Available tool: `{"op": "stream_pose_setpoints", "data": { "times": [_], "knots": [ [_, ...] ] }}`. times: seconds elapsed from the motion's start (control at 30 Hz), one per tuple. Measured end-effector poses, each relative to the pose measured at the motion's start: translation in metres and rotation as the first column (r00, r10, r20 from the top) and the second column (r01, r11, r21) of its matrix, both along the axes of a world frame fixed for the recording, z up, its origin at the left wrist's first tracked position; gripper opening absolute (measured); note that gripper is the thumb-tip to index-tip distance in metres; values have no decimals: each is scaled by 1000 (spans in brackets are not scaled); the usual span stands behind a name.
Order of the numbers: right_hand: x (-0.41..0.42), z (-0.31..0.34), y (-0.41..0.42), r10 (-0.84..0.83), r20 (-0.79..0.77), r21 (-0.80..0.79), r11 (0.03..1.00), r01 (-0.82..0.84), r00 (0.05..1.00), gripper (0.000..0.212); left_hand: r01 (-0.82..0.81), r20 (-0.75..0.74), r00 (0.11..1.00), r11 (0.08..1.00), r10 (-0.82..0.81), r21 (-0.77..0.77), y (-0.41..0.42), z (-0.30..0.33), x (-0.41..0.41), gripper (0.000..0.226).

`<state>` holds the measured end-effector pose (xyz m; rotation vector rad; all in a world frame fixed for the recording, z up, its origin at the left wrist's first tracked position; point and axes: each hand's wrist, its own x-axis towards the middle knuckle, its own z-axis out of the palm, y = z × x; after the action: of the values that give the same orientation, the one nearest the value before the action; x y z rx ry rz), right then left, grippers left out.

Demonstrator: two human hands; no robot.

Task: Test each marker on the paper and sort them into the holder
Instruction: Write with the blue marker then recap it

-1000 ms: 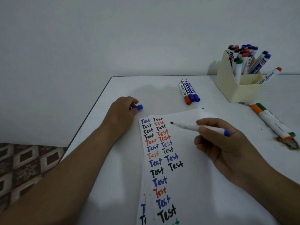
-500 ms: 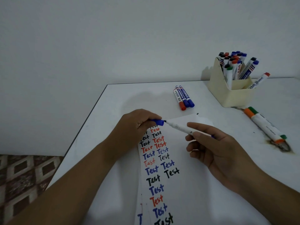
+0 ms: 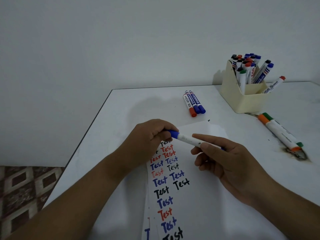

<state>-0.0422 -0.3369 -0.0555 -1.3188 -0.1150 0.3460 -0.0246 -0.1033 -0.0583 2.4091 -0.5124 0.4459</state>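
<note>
Over the paper [image 3: 199, 196] near the tabletop's [image 3: 121, 110] front edge, the left hand [image 3: 147, 141] pinches the blue cap [image 3: 174, 134] onto a marker [image 3: 188, 140] whose barrel the right hand [image 3: 225, 163] grips between thumb and fingers, apparently closing it for sorting. The sheet carries columns of "Test" in blue, red and black. Toward the far right corner, the cream holder [image 3: 245, 101] stands crowded with capped markers. Three loose markers [image 3: 194, 103] lie near the far edge; two fatter orange and green ones [image 3: 280, 134] rest toward the right edge.
</note>
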Motion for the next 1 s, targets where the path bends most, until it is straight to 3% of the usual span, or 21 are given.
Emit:
{"op": "stream_pose_setpoints", "data": {
  "times": [0.37, 0.5, 0.7, 0.8, 0.9, 1.0],
  "knots": [
    [-1, 0, -1, 6, 34, -34, 999, -5, 999, 37, -19, -24, 1000, 997, 17, -79, -15, 9, -7, 18],
    [-1, 0, 0, -9, 32, -43, 999, 10, 999, 33, -22, -17, 1000, 1000, 22, -21, -14, 9, -5, 23],
    [-9, 2, 1, 24, 163, -317, 948, 29, 986, 13, -18, -51, 999, 996, 13, -89, -7, 0, -7, 23],
    [-8, 5, 1, 2, 219, -349, 934, 76, 976, 12, -26, -99, 995, 996, 17, -86, 6, -6, -4, 48],
    [3, 9, -8, -26, 291, -418, 896, 152, 956, 12, -60, -183, 979, 989, 85, 135, 20, -16, 3, 83],
    [20, 9, -29, 57, 608, -628, 645, 436, 792, 13, -97, -256, 945, 923, 203, 373, 24, -24, 12, 100]
  ]
}}
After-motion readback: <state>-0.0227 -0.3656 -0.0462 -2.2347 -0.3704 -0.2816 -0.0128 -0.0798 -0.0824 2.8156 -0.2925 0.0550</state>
